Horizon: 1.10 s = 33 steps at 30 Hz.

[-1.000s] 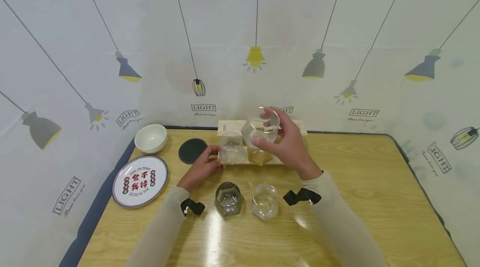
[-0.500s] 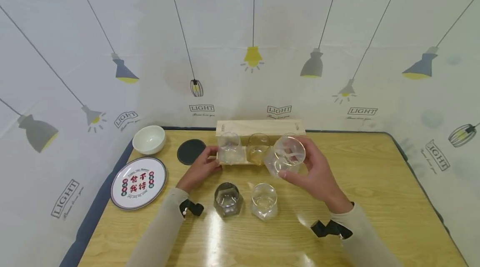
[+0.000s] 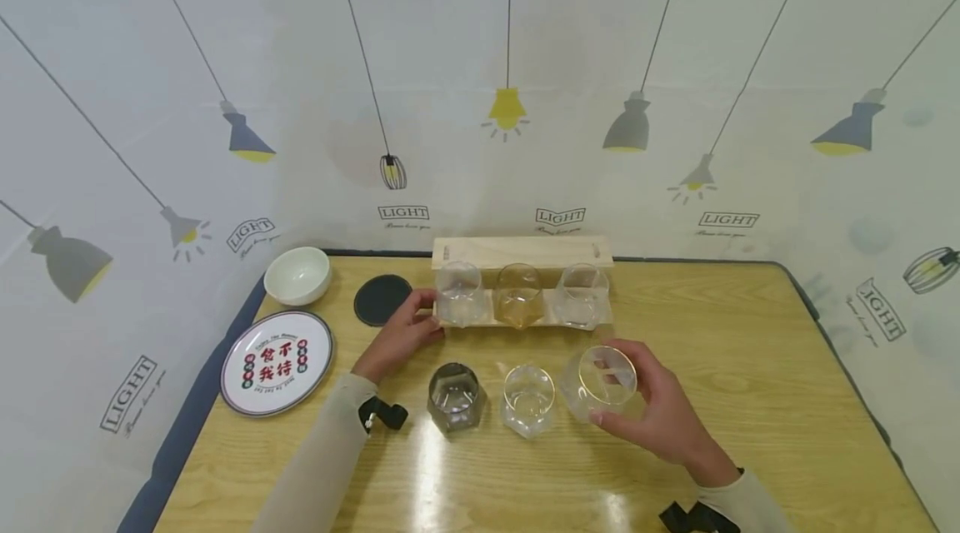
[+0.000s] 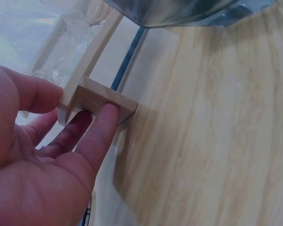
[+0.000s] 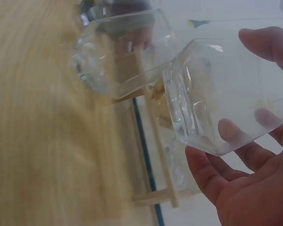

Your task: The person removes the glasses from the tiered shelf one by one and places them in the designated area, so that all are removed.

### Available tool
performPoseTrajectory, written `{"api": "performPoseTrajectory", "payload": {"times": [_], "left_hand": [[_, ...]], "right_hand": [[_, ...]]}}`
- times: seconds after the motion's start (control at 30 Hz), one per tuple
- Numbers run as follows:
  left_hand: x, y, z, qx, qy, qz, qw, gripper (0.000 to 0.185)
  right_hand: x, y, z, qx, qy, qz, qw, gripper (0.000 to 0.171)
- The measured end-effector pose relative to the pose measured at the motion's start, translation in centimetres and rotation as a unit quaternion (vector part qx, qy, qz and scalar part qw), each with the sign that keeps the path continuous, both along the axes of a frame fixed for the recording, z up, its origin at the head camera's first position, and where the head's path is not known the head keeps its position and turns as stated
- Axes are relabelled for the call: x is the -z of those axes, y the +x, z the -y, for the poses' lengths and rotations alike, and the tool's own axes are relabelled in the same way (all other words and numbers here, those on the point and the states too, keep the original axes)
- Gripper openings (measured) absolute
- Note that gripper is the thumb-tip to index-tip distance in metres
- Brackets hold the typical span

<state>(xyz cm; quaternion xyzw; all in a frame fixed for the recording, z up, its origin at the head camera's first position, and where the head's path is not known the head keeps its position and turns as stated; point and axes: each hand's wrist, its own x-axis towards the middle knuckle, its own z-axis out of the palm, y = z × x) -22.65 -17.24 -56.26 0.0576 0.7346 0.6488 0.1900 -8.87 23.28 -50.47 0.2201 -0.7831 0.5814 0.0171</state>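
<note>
My right hand (image 3: 660,416) holds a clear drinking glass with a gold rim (image 3: 581,387) by its sides, beside a second clear gold-rimmed glass (image 3: 528,412). Left of these stands a smoky grey glass (image 3: 456,412). My left hand (image 3: 401,341) grips the left end of a low wooden rack (image 3: 487,318); the left wrist view shows the thumb at the top board and fingertips against the end leg (image 4: 101,94). On the rack sit a clear glass (image 3: 460,291), an amber glass (image 3: 519,300) and another clear glass (image 3: 582,296). Between the right hand's fingers, the glass (image 5: 212,99) is see-through.
Left of the rack lies a round black coaster (image 3: 382,300). A white bowl (image 3: 297,276) and a plate with red and black lettering (image 3: 277,400) are at the table's left side. A pale wooden board (image 3: 525,252) stands behind the rack, near the wall.
My right hand has carried the clear glass from over the rack's middle, rightward and toward me, to beside the front glasses. The left hand has stayed at the rack's end.
</note>
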Motion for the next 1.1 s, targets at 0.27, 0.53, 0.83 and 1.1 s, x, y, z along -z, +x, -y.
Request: {"api": "performPoseTrajectory", "payload": {"times": [0.27, 0.53, 0.83, 1.1], "left_hand": [[-0.2, 0.3, 0.0, -0.007, 0.006, 0.001, 1.0, 0.043], [-0.1, 0.3, -0.1, -0.001, 0.018, 0.0, 0.9998, 0.044], [0.2, 0.2, 0.0, -0.007, 0.021, 0.007, 0.9997, 0.044], [0.3, 0.2, 0.0, -0.006, 0.024, 0.002, 0.9997, 0.044]], "right_hand": [[3.1, 0.1, -1.1, 0.012, 0.082, 0.044, 0.996, 0.071], [4.0, -0.2, -1.2, 0.022, 0.132, 0.081, 0.988, 0.074], [4.0, -0.3, -1.2, 0.027, 0.127, 0.066, 0.989, 0.075], [3.3, -0.7, -2.1, 0.038, 0.134, 0.029, 0.99, 0.06]]}}
